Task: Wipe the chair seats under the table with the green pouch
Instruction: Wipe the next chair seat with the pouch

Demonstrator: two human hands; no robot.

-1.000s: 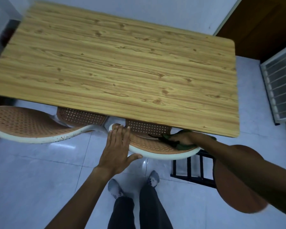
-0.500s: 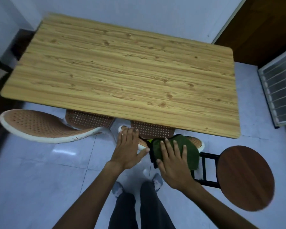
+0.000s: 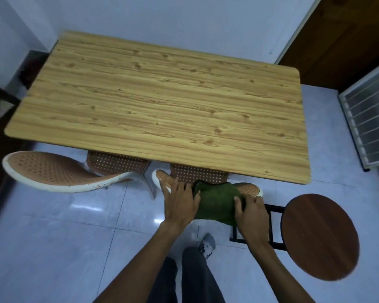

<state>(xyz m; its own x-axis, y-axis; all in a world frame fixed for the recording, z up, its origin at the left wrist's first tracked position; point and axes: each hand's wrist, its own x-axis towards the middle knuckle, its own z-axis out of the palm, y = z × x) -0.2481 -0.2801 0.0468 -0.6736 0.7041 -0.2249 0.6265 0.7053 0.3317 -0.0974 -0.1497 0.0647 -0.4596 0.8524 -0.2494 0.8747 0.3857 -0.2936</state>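
The green pouch point(image 3: 217, 202) lies draped over the back rim of an orange perforated chair point(image 3: 248, 189) that is pushed under the wooden table point(image 3: 162, 106). My left hand point(image 3: 179, 202) rests flat on the chair rim, its thumb touching the pouch's left edge. My right hand point(image 3: 249, 213) grips the pouch's right edge with curled fingers. A second orange chair point(image 3: 53, 171) with a white rim stands to the left, its seat partly under the table.
A round dark wooden stool point(image 3: 319, 237) on a black frame stands at the right, close to my right arm. A white slatted rack point(image 3: 372, 123) leans at the far right. My legs and feet point(image 3: 195, 270) stand on the pale tiled floor.
My right hand came out from under the table with the pouch onto the chair's rim, and now grips its right edge. My left hand shifted right onto the pouch's left edge.
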